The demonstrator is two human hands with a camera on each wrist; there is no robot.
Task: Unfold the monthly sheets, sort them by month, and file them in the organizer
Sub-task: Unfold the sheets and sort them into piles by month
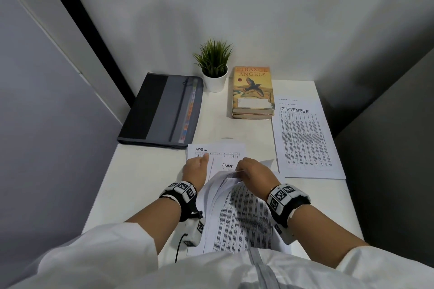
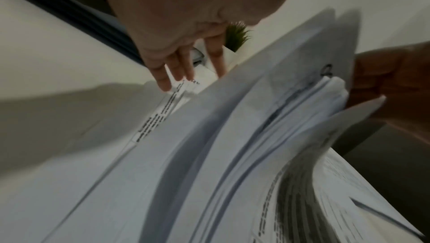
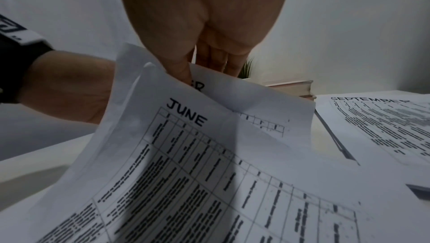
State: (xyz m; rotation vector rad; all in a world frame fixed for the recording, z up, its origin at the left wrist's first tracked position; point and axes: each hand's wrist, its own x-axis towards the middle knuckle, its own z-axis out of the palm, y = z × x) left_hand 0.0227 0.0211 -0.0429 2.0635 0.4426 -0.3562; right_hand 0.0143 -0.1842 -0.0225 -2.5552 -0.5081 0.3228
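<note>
My left hand point(image 1: 201, 160) rests with straight fingers point(image 2: 166, 83) on the sheet headed APRIL point(image 1: 216, 149), which lies flat at the table's middle. Beside it, my right hand point(image 1: 242, 170) pinches the top edges of several bowed sheets point(image 1: 237, 213) and holds them off the table; the thumb point(image 3: 184, 70) presses on the paper. A sheet headed JUNE point(image 3: 186, 116) curves up just under that hand. To the right a flat pile has SEPTEMBER point(image 1: 303, 138) on top. The dark grey organizer point(image 1: 162, 110) lies closed at the back left, with coloured tabs along its edge.
A small potted plant point(image 1: 215, 70) stands at the back by the wall. Two stacked books point(image 1: 253, 94) lie next to it, just behind the September pile. The white table point(image 1: 145, 171) ends at walls on the left and back.
</note>
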